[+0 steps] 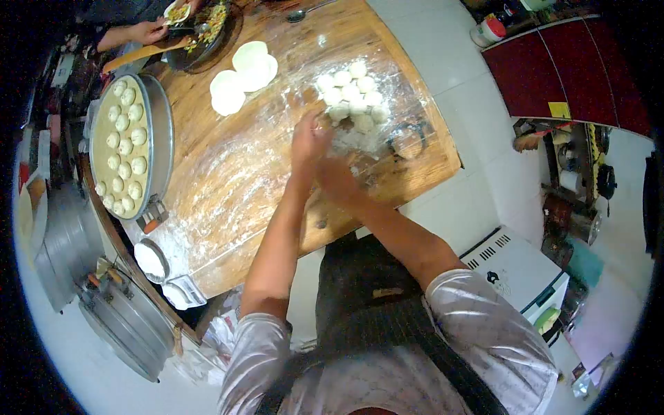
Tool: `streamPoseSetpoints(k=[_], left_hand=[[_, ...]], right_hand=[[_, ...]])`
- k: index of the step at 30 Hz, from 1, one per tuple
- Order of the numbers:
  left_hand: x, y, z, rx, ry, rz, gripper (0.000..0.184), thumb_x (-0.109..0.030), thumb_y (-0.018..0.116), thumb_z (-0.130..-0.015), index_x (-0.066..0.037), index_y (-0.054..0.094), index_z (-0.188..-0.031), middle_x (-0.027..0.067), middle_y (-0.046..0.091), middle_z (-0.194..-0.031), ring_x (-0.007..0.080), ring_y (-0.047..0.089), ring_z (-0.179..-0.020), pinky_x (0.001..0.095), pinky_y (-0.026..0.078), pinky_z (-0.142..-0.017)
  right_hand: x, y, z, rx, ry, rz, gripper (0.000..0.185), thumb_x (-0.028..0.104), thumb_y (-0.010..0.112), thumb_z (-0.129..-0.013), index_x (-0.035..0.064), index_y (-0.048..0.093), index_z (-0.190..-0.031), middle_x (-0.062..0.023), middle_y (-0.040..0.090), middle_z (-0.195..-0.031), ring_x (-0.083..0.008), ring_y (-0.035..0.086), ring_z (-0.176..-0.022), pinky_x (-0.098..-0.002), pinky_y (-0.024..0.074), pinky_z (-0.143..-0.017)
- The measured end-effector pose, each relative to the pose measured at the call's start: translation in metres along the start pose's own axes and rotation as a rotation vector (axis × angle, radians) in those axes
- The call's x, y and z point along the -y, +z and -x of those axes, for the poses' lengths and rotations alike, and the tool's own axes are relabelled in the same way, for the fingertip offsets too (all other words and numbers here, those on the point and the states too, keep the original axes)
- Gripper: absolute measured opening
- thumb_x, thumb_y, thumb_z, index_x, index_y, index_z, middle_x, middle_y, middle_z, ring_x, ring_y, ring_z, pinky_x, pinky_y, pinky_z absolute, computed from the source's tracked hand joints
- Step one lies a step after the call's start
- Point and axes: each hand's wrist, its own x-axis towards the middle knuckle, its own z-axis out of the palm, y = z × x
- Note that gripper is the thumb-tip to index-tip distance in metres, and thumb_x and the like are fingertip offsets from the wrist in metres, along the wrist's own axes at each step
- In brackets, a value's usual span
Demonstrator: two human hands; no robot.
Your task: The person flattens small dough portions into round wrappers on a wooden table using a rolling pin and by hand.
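Note:
Both my hands are together over the floured wooden table (228, 173). My left hand (310, 142) is at the lower left of a cluster of pale dough pieces (351, 90), its fingers bent near the closest ones. Just below and to its right is my right hand (337, 178), smeared by motion. Whether either hand holds anything is not clear. Flat round dough wrappers (227, 93) lie overlapping farther left. A dark ring-like object with flour (407, 142) sits right of the dough pieces.
A round tray (158, 138) of filled buns (124, 146) stands at the left. A co-worker's hands (149, 32) hold a filled wrapper (177, 14) beside a pan of filling (207, 34). A flour bowl (151, 260) and scale (184, 292) are at the near left; a spoon (297, 15) lies at the far edge.

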Motion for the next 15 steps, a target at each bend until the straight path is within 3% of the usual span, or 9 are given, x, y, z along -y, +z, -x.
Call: streamPoseSetpoints(k=[1, 2, 3, 5, 8, 10, 11, 13, 15], left_hand=[[-0.014, 0.013, 0.000, 0.027, 0.202, -0.231, 0.039, -0.020, 0.072, -0.090, -0.008, 0.062, -0.126, 0.0180, 0.065, -0.108, 0.0347, 0.065, -0.092, 0.0462, 0.055, -0.079], [-0.028, 0.023, -0.002, 0.052, 0.404, -0.462, 0.041, -0.019, 0.073, -0.087, -0.010, 0.060, -0.125, 0.0162, 0.063, -0.106, 0.0330, 0.065, -0.092, 0.0474, 0.055, -0.075], [-0.038, 0.032, -0.006, 0.049, 0.406, -0.463, 0.041, -0.019, 0.073, -0.087, -0.010, 0.060, -0.125, 0.0162, 0.063, -0.106, 0.0330, 0.065, -0.092, 0.0474, 0.055, -0.075], [-0.049, 0.043, -0.015, 0.114, 0.294, -0.736, 0.055, -0.015, 0.073, -0.081, -0.016, 0.061, -0.134, 0.0222, 0.062, -0.113, 0.0415, 0.065, -0.101, 0.0509, 0.054, -0.085], [-0.037, 0.042, -0.019, 0.104, 0.263, -0.745, 0.051, -0.019, 0.071, -0.080, -0.018, 0.064, -0.130, 0.0233, 0.062, -0.111, 0.0422, 0.064, -0.100, 0.0504, 0.054, -0.085], [-0.013, 0.025, -0.002, 0.086, 0.220, -0.735, 0.047, -0.022, 0.071, -0.081, -0.016, 0.064, -0.128, 0.0238, 0.062, -0.111, 0.0423, 0.064, -0.099, 0.0505, 0.054, -0.084], [-0.003, 0.013, 0.012, 0.073, 0.181, -0.718, 0.044, -0.025, 0.071, -0.083, -0.014, 0.064, -0.125, 0.0244, 0.062, -0.112, 0.0424, 0.064, -0.098, 0.0505, 0.054, -0.084], [0.003, -0.012, 0.050, 0.005, 0.197, -0.678, 0.046, -0.030, 0.071, -0.084, -0.008, 0.063, -0.124, 0.0243, 0.063, -0.111, 0.0427, 0.063, -0.100, 0.0511, 0.052, -0.086], [-0.010, -0.030, 0.070, 0.013, 0.166, -0.733, 0.051, -0.033, 0.071, -0.086, -0.006, 0.061, -0.128, 0.0268, 0.061, -0.119, 0.0453, 0.060, -0.108, 0.0525, 0.050, -0.093]], right_hand=[[0.003, -0.006, 0.002, -0.084, 0.011, -0.241, 0.038, 0.019, 0.055, -0.096, 0.0030, 0.062, -0.129, -0.0216, 0.062, -0.129, -0.0433, 0.056, -0.125, -0.0532, 0.0427, -0.107], [0.004, -0.012, 0.003, -0.085, 0.010, -0.242, 0.038, 0.019, 0.055, -0.096, 0.0030, 0.062, -0.129, -0.0216, 0.062, -0.129, -0.0433, 0.056, -0.125, -0.0532, 0.0427, -0.107], [0.009, -0.024, 0.000, -0.119, -0.078, -0.145, 0.041, 0.020, 0.055, -0.096, 0.0028, 0.060, -0.132, -0.0228, 0.059, -0.135, -0.0449, 0.052, -0.129, -0.0537, 0.0399, -0.110], [0.012, -0.036, 0.000, -0.153, -0.173, -0.053, 0.043, 0.022, 0.055, -0.097, 0.0026, 0.059, -0.135, -0.0240, 0.057, -0.141, -0.0465, 0.049, -0.133, -0.0542, 0.0372, -0.113], [0.011, -0.050, 0.007, -0.127, -0.051, -0.286, 0.038, 0.022, 0.056, -0.096, 0.0021, 0.062, -0.127, -0.0207, 0.063, -0.127, -0.0420, 0.056, -0.124, -0.0528, 0.0420, -0.108], [0.013, -0.067, 0.015, 0.132, -0.099, 0.123, 0.025, 0.019, 0.056, -0.092, 0.0033, 0.065, -0.109, -0.0164, 0.062, -0.104, -0.0365, 0.061, -0.104, -0.0496, 0.0475, -0.095], [0.012, -0.072, 0.018, 0.130, -0.111, 0.115, 0.025, 0.019, 0.056, -0.092, 0.0033, 0.065, -0.109, -0.0164, 0.062, -0.104, -0.0365, 0.061, -0.104, -0.0496, 0.0475, -0.095], [0.005, -0.081, 0.019, -0.129, -0.324, 0.177, 0.011, 0.015, 0.056, -0.087, 0.0073, 0.061, -0.091, -0.0116, 0.054, -0.087, -0.0300, 0.057, -0.086, -0.0448, 0.0472, -0.081], [0.005, -0.086, 0.022, -0.175, -0.350, 0.211, 0.006, 0.014, 0.055, -0.085, 0.0092, 0.058, -0.087, -0.0110, 0.053, -0.085, -0.0299, 0.054, -0.082, -0.0431, 0.0453, -0.078]])
